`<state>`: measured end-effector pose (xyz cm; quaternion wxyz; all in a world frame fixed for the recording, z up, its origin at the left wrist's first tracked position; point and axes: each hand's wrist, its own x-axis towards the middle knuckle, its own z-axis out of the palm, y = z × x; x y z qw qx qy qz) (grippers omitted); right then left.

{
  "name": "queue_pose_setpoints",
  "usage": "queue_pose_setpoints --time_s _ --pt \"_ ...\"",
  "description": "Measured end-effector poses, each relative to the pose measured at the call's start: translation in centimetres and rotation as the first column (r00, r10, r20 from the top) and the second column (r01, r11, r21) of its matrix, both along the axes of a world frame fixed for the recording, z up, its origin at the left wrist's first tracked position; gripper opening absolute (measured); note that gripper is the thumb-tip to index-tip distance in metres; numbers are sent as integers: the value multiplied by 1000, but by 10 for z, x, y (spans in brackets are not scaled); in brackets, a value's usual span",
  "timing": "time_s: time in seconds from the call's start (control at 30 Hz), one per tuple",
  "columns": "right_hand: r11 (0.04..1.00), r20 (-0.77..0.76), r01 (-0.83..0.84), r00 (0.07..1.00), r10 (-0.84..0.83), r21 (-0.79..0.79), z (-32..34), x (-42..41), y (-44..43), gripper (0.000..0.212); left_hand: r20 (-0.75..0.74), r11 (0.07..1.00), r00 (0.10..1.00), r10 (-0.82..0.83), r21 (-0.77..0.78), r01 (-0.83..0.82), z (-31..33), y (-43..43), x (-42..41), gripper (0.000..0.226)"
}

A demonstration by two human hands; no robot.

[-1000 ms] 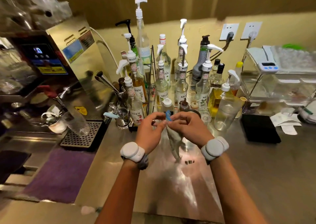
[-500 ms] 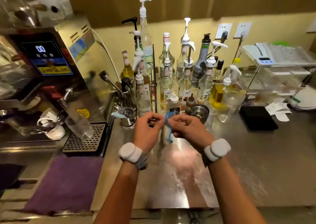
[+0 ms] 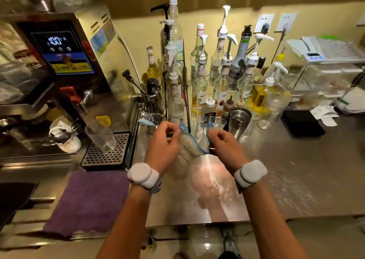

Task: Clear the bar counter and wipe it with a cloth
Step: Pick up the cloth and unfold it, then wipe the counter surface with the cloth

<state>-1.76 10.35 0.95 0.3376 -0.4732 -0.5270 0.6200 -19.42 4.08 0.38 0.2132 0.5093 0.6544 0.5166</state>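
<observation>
You are holding the white, blue-edged cloth just above the steel bar counter, at the centre of the frame. Your left hand is pinching its upper left corner with curled fingertips, and your right hand is pinching the right corner the same way. The blue top edge is stretching across between them, dipping slightly rightward, while the rest is hanging toward the lower left. Syrup bottles are standing behind, and a purple mat is lying at lower left.
</observation>
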Motion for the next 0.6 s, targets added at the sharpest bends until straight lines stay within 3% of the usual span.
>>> queue_pose_setpoints --time_s 0.13,0.33,0.5,0.6 --pt "984 -48 159 985 -163 -77 -10 7 -14 17 15 999 1000 -24 -49 25 -3 -20 -16 13" --pt "983 -52 170 983 -174 -75 -11 14 -24 22 -80 999 996 28 -35 -31 -3 -39 -20 15" --pt "949 -101 177 973 -209 -263 -17 12 -23 17 -73 993 995 69 -94 -76 -19 -44 -28 16" --pt "900 -66 144 980 -187 -412 -29 -2 -1 16 -137 962 982 133 -219 -161 -47 -25 -40 17"
